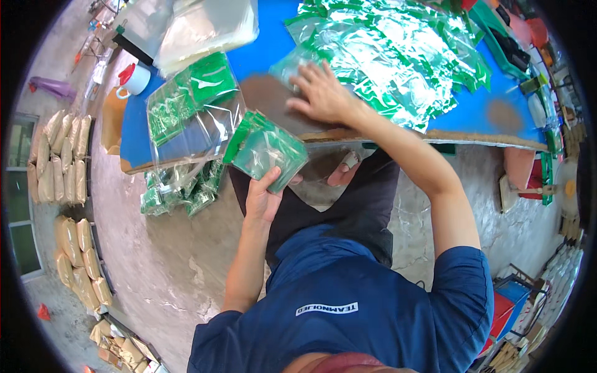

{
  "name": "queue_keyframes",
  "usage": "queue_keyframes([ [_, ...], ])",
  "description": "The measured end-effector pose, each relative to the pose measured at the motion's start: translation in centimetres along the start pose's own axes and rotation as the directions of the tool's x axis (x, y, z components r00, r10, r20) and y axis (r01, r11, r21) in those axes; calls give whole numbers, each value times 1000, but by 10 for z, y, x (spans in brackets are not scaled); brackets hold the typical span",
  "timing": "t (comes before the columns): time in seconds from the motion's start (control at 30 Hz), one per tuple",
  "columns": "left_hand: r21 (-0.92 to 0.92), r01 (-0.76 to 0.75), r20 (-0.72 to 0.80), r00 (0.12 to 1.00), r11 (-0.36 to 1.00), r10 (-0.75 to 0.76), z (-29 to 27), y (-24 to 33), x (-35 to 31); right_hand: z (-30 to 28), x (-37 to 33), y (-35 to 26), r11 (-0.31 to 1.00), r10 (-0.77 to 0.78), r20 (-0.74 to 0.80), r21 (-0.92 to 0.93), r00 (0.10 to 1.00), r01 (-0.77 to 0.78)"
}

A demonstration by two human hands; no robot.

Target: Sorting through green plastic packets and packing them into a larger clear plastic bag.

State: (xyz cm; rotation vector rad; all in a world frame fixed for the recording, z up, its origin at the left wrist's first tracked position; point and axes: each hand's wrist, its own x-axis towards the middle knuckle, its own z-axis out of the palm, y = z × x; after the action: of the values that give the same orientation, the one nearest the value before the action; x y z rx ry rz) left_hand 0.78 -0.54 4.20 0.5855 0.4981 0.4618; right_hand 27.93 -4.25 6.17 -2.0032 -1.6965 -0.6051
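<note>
My left hand (pixel 266 198) grips a small stack of clear plastic bags with green edges (pixel 267 152), thumb on top, just off the table's near edge. My right hand (pixel 326 96) is spread palm down at the left border of a wide, loose pile of shiny green-and-clear plastic bags (pixel 398 62). Nothing shows in its fingers, though whether it touches the table or the nearest bag I cannot tell. Left of the held stack, a large clear bag (pixel 193 96) with green packets inside lies on the blue table (pixel 273 25).
Large clear plastic sheets or bags (pixel 208 31) lie at the back left, near a white mug with a red top (pixel 134 79). More green packaging (pixel 186 189) hangs or lies below the table's left edge. Brown sacks (pixel 59 158) are stacked far left. A green tray (pixel 497 40) stands back right.
</note>
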Motion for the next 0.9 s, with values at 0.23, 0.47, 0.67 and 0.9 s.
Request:
queue_keyframes([
  [0.23, 100, 31, 22, 999, 994, -34, 3, 10, 1, -76, -3, -27, 491, 94, 771, 515, 630, -703],
  [0.47, 1, 91, 32, 995, 996, -91, -8, -10, 15, -12, -41, 74, 918, 293, 34, -291, 956, -271],
  [0.67, -25, 176, 125, 977, 984, -172, -7, -16, 20, -73, -61, -14, 844, -36, 186, 532, 982, -70],
  [0.9, -85, 220, 172, 964, 972, -203, -27, -21, 31, -56, -72, 25, 939, 332, 233, -177, 914, -296],
])
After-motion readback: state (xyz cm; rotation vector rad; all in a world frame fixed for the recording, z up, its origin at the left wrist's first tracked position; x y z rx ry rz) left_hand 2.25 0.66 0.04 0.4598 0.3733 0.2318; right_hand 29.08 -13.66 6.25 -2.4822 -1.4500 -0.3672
